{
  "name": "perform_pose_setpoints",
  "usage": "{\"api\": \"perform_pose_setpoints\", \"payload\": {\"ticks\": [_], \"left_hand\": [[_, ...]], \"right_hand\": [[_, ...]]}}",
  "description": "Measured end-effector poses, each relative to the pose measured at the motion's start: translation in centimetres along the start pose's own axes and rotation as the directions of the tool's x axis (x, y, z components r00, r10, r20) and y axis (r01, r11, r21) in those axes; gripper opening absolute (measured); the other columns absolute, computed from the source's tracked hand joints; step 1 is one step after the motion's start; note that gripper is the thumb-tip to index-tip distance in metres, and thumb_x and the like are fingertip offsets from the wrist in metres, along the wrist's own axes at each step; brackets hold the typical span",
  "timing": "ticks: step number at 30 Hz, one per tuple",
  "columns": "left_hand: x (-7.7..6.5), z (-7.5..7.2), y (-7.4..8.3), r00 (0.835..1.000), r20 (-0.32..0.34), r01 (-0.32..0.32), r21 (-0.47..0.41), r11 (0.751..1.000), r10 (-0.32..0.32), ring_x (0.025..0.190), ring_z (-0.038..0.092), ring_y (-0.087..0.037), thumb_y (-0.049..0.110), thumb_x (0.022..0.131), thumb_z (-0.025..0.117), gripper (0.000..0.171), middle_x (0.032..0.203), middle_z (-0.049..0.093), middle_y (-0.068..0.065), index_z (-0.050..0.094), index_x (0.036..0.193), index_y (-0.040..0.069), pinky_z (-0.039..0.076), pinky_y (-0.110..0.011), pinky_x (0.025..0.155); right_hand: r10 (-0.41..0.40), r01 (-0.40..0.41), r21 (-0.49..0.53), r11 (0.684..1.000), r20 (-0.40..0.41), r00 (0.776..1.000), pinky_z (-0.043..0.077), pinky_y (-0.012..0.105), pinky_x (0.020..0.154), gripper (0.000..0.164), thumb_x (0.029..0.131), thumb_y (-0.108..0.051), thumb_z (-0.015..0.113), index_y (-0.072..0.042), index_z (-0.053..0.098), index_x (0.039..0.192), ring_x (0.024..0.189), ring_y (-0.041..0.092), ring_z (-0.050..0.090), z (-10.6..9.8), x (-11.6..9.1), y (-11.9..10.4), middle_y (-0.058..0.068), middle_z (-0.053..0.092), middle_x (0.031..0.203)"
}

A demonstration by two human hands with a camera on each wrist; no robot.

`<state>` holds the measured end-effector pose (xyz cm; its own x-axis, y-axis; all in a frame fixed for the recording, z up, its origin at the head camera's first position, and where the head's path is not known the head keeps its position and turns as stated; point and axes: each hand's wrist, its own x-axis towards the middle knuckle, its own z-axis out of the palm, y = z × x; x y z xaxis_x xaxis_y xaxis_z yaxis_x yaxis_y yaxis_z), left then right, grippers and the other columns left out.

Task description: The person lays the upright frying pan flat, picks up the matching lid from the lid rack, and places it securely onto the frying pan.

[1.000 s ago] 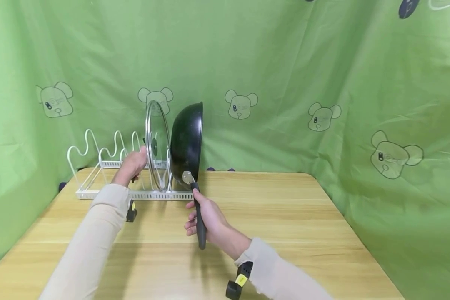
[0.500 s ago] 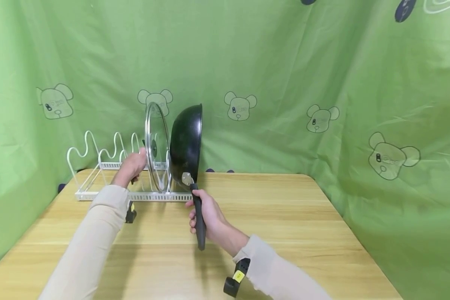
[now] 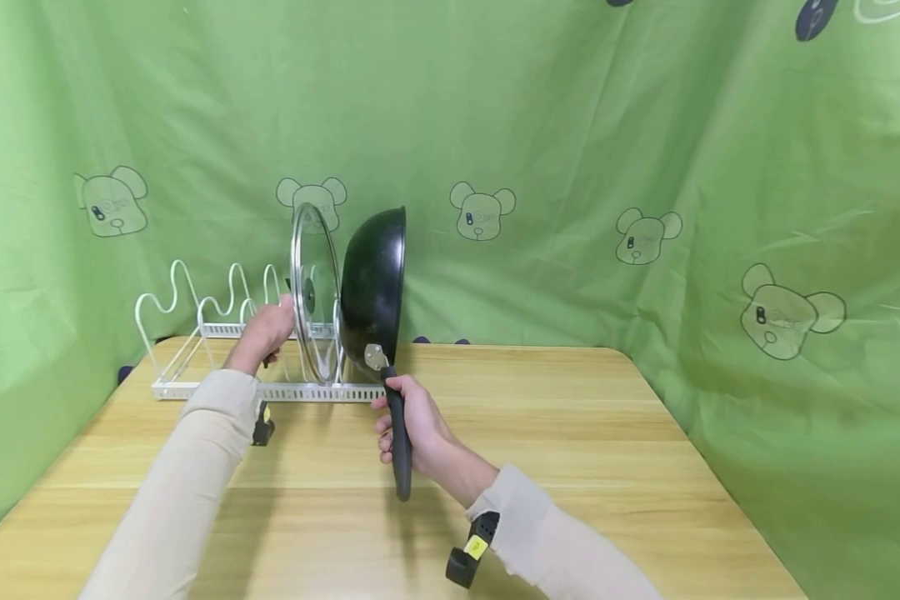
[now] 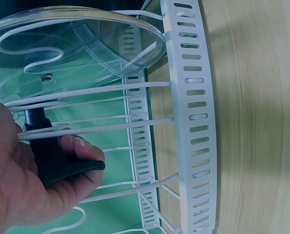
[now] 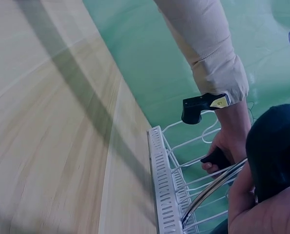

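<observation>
A glass lid (image 3: 318, 250) with a metal rim stands on edge in the white wire rack (image 3: 195, 389). My left hand (image 3: 267, 327) grips the lid's black knob (image 4: 57, 158), its fingers curled round it between the rack's wires. To the right of the lid, a black wok (image 3: 371, 283) is tipped on its side at the rack's right end, its hollow facing right. My right hand (image 3: 420, 425) holds the wok's black handle (image 3: 400, 446), which points down toward me. How the wok's underside meets the rack is hidden.
The rack sits at the back left of a wooden table (image 3: 532, 417), with bare wire dividers at its left end. A green curtain (image 3: 570, 125) hangs close behind and along both sides.
The fingers of my right hand have closed a little more round the wok handle. The lid, wok, rack and left hand stay where they were.
</observation>
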<state>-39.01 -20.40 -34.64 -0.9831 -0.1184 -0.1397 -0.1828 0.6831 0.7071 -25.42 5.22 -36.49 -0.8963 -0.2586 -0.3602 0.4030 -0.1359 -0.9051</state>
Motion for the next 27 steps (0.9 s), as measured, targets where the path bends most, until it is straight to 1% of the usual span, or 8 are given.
{"api": "perform_pose_setpoints", "payload": {"ticks": [3, 6, 10, 13, 17, 24, 27], "left_hand": [[0.02, -0.10, -0.16, 1.000, -0.003, 0.001, 0.004, 1.000, -0.001, 0.056, 0.049, -0.020, 0.052, 0.101, -0.001, 0.080, 0.078, 0.049, -0.012, 0.053, 0.112, -0.005, 0.049, -0.032, 0.052], [0.02, -0.16, -0.23, 1.000, 0.002, 0.007, 0.002, 1.000, -0.007, 0.056, 0.048, -0.020, 0.053, 0.101, -0.001, 0.080, 0.080, 0.049, -0.013, 0.053, 0.112, -0.005, 0.049, -0.032, 0.053], [-0.02, -0.22, -0.08, 1.000, 0.014, 0.011, -0.005, 1.000, -0.011, 0.057, 0.047, -0.020, 0.054, 0.101, -0.002, 0.079, 0.080, 0.048, -0.012, 0.053, 0.108, -0.002, 0.049, -0.033, 0.054], [0.03, -0.25, -0.01, 1.000, 0.011, 0.010, -0.004, 1.000, -0.010, 0.057, 0.047, -0.020, 0.054, 0.101, -0.003, 0.075, 0.078, 0.047, -0.011, 0.050, 0.100, 0.002, 0.049, -0.033, 0.055], [0.14, -0.30, -0.09, 1.000, 0.015, 0.017, -0.008, 1.000, -0.017, 0.057, 0.047, -0.020, 0.054, 0.101, -0.003, 0.071, 0.077, 0.047, -0.010, 0.048, 0.097, 0.005, 0.049, -0.034, 0.055], [0.20, -0.15, -0.15, 0.999, 0.031, 0.034, -0.025, 0.999, -0.033, 0.059, 0.047, -0.021, 0.055, 0.101, -0.003, 0.075, 0.081, 0.048, -0.011, 0.051, 0.102, 0.003, 0.050, -0.035, 0.057], [0.22, -0.08, -0.04, 0.999, 0.029, 0.037, -0.025, 0.999, -0.037, 0.059, 0.047, -0.021, 0.055, 0.101, -0.003, 0.074, 0.082, 0.048, -0.011, 0.051, 0.102, 0.004, 0.049, -0.035, 0.057]], "right_hand": [[0.006, -0.006, -0.007, 1.000, 0.005, 1.000, 0.038, 0.024, 0.045, 0.044, 0.095, -0.051, 0.046, -0.010, 0.058, 0.104, 0.048, 0.012, 0.039, 0.17, 0.11, 0.06, -0.002, 0.044, 0.064], [-0.005, 0.005, -0.028, 1.000, 0.004, 1.000, 0.036, 0.023, 0.044, 0.048, 0.098, -0.057, 0.046, -0.010, 0.057, 0.104, 0.048, 0.010, 0.036, 0.31, 0.24, 0.21, -0.004, 0.040, 0.062], [-0.042, 0.042, -0.063, 0.997, 0.002, 0.999, 0.035, 0.022, 0.043, 0.055, 0.100, -0.063, 0.044, -0.009, 0.055, 0.100, 0.047, 0.009, 0.035, 0.36, 0.39, 0.35, -0.005, 0.038, 0.061], [-0.067, 0.067, -0.076, 0.995, 0.004, 0.998, 0.035, 0.022, 0.042, 0.053, 0.101, -0.063, 0.044, -0.011, 0.053, 0.093, 0.046, 0.008, 0.034, 0.36, 0.46, 0.38, -0.006, 0.038, 0.061], [-0.073, 0.074, -0.078, 0.994, 0.004, 0.997, 0.034, 0.022, 0.041, 0.049, 0.102, -0.060, 0.045, -0.014, 0.048, 0.085, 0.045, 0.008, 0.035, 0.40, 0.49, 0.41, -0.006, 0.038, 0.059], [-0.074, 0.070, -0.106, 0.992, -0.032, 0.997, 0.033, 0.020, 0.039, 0.050, 0.102, -0.061, 0.044, -0.014, 0.045, 0.086, 0.044, 0.007, 0.035, 0.55, 0.46, 0.60, -0.006, 0.037, 0.060], [-0.075, 0.071, -0.107, 0.992, -0.043, 0.996, 0.033, 0.020, 0.038, 0.050, 0.102, -0.061, 0.045, -0.014, 0.045, 0.086, 0.044, 0.007, 0.035, 0.55, 0.48, 0.57, -0.005, 0.037, 0.060]]}}
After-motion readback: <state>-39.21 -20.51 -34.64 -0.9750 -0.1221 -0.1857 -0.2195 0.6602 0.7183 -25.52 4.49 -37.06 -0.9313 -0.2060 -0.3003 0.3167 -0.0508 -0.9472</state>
